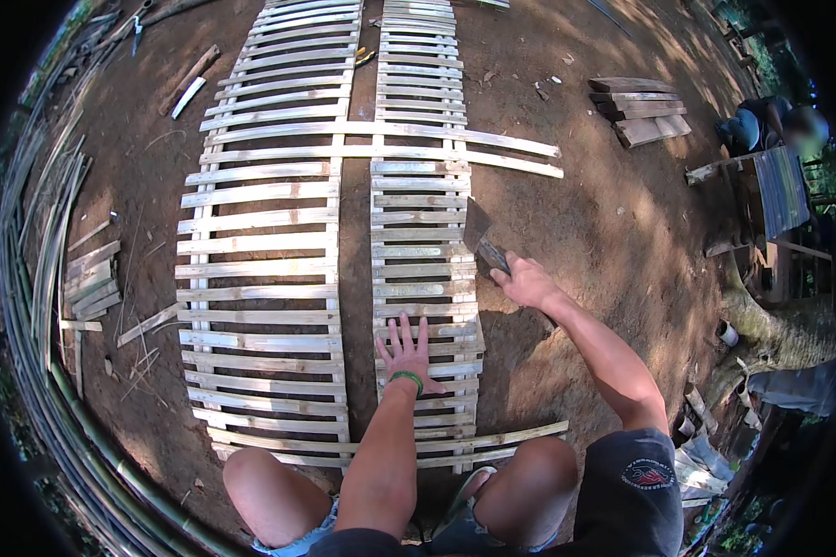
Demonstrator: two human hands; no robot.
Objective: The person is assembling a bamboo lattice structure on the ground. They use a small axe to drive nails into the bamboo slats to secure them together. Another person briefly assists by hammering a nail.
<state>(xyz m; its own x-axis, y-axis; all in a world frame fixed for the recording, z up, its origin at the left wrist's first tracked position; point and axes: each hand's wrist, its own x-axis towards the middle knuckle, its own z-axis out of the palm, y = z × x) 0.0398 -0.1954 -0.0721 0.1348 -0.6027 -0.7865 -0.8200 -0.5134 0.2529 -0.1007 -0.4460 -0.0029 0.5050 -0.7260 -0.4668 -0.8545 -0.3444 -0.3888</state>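
Two long slatted bamboo panels lie side by side on the ground, a wider left panel [255, 244] and a narrower right panel [420, 252]. My left hand [406, 351], with a green band at the wrist, rests with spread fingers on the slats of the narrower panel. Beside that panel's right edge, my right hand [528, 281] is closed around the dark handle of a machete [476, 227]. Its broad blade points away from me, at the slat ends; I cannot tell whether it touches them. Long bamboo strips [511, 143] cross both panels and stick out to the right.
Split bamboo boards [639, 111] lie stacked at the far right, near another person [769, 121]. Long bamboo poles [111, 455] line the left side, with a small slat pile [93, 283] beside them. A yellow-handled tool [365, 58] lies between the panels' far ends. A tree trunk [762, 334] stands right.
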